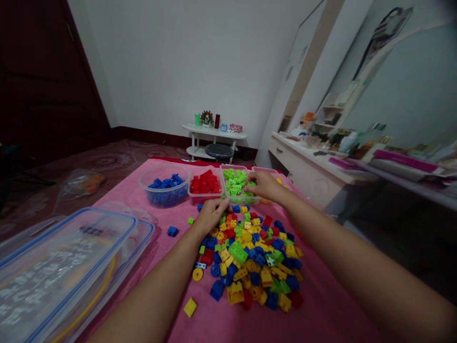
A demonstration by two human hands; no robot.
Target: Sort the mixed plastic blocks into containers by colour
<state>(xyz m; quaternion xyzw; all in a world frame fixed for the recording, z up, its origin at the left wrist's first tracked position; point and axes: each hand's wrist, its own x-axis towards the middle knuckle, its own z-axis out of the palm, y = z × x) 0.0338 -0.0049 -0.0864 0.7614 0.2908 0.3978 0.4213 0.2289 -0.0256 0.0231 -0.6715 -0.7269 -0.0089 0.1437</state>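
Lids [71, 271] are laid left of open cloth [164, 214]; four containers [146, 190] are lined beyond one brick pile [250, 257]. Neither grip can be told: left hand [212, 213] at pile's edge, right hand [266, 185] at green bricks [234, 180].

The cloth [169, 216] is plain pink, and the heap of blocks [250, 257] on it mixes yellow, blue, red, green and a little orange; 1 loose block [190, 307] is yellow, another [172, 231] blue. The 4 see-through tubs [143, 186] go by colour — blue blocks [166, 182], red blocks [205, 183], lime-green blocks [234, 182], some yellow. The clear lid [107, 228] has blue edging. Behind — pale grey wall [178, 57], dark reddish-brown door [32, 57], white stand [214, 129], green cup [197, 119], reddish floor [135, 152] with a paler floral pattern.
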